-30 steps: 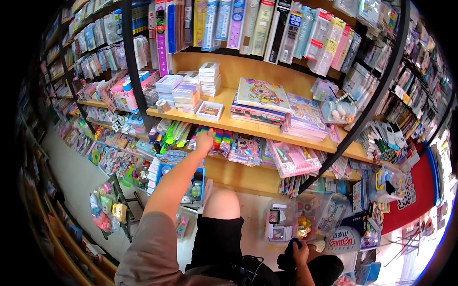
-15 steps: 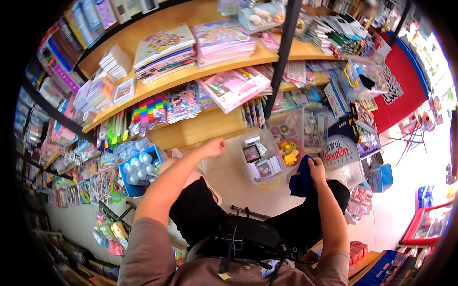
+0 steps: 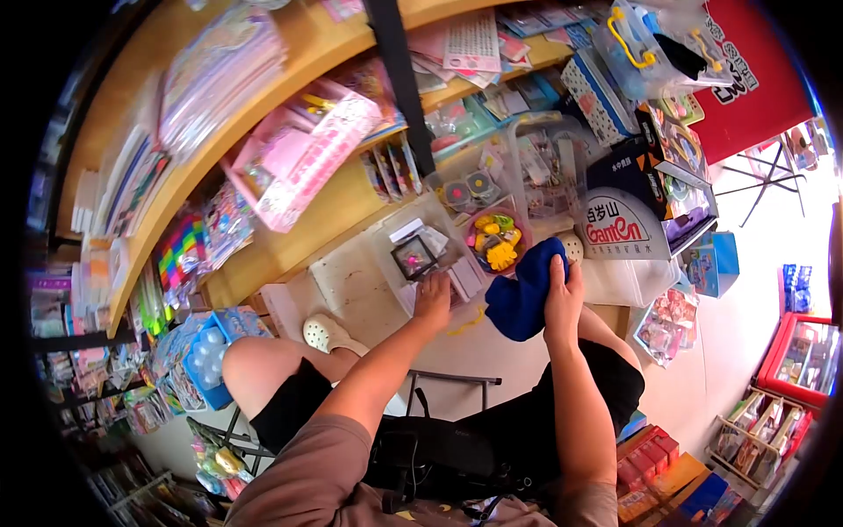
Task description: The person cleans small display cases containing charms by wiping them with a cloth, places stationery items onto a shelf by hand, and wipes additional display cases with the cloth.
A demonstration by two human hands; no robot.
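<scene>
My left hand (image 3: 433,300) reaches over the near edge of a clear plastic bin (image 3: 388,263), its fingers stretched toward the white boxes (image 3: 465,277) inside. Whether the fingertips touch a box I cannot tell. A black-framed square item (image 3: 414,257) with a pink spot lies in the same bin, just beyond the fingers. My right hand (image 3: 564,299) is closed on a dark blue cloth (image 3: 520,294), which hangs bunched to the left of the fingers, above the floor. Right behind the cloth stands a round tub (image 3: 479,230) of yellow toys (image 3: 500,255).
Wooden shelves (image 3: 263,237) with books and a pink box (image 3: 303,154) curve along the left and back. Clear bins (image 3: 549,158) and a Ganten carton (image 3: 619,220) stand at the back right. A blue container (image 3: 206,360) sits by my left knee. Red boxes (image 3: 648,457) are at lower right.
My left hand has gone from beside the clear bin, fingers curled, to over its boxes. The blue cloth is lifted and more spread out in my right hand. The view has turned right.
</scene>
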